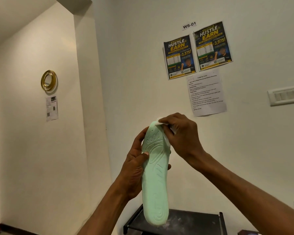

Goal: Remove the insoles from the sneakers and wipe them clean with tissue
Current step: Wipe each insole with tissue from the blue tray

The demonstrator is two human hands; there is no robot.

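Bare forearms (244,189) rise from the lower edge, and between them a pale green insole (155,184) is held in the air before the wall, above a dark rack (190,219). Its long axis stands nearly upright, with the toe end up, the heel end down and the ribbed underside facing the camera. The left hand (134,168) grips the middle, thumb across the front and fingers curled behind. The right hand (182,133) pinches a white tissue (168,141) against the toe end. Wiping of 1 insole seems in hand. The next move likely calls for drawing the tissue down toward the heel while the left hand steadies it.
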